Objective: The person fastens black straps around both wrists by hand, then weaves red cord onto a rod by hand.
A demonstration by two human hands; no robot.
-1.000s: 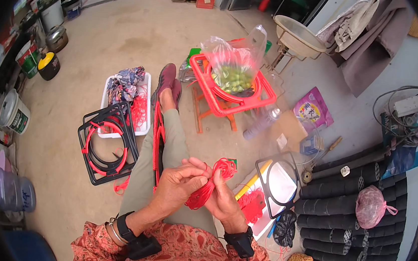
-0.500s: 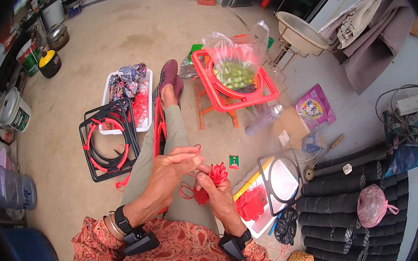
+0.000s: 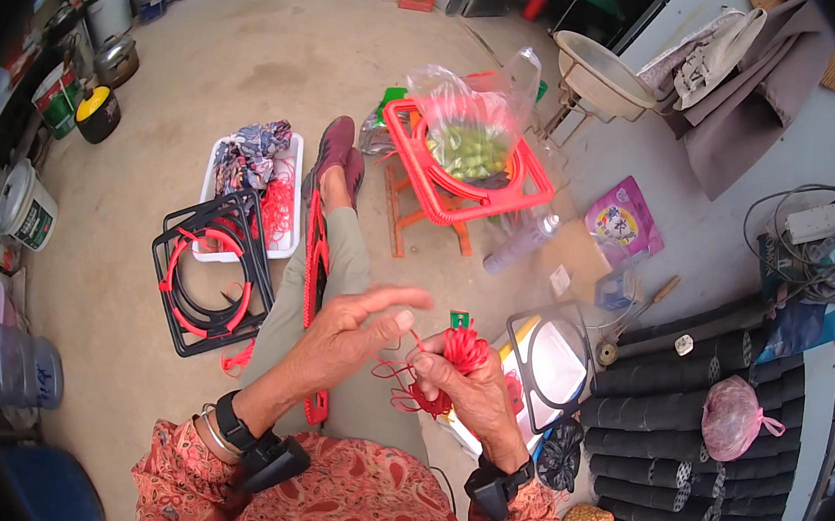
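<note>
My right hand (image 3: 482, 395) is closed around a looped bundle of red cord (image 3: 464, 353), held above my lap. Loose loops of the cord hang beside its thumb. Just left of it, my left hand (image 3: 345, 339) has its fingers stretched out and the thumb apart. A short end of cord stands up from the bundle towards the left fingertips; I see a gap between them. A long red plastic piece (image 3: 317, 407) lies along my left leg, partly hidden by the left hand and forearm.
On the left, black frames with a red ring (image 3: 200, 305) lean on a white tray (image 3: 289, 238) with cloth and red cord. Ahead, a red frame (image 3: 433, 207) on a stool carries bagged green fruit. At right are another white tray (image 3: 560, 365), a spray can (image 3: 525, 243) and black rolls (image 3: 644, 418).
My left hand has opened and lifted its fingers off the cord. The right hand has moved slightly right with the bundle, now in front of the right tray.
</note>
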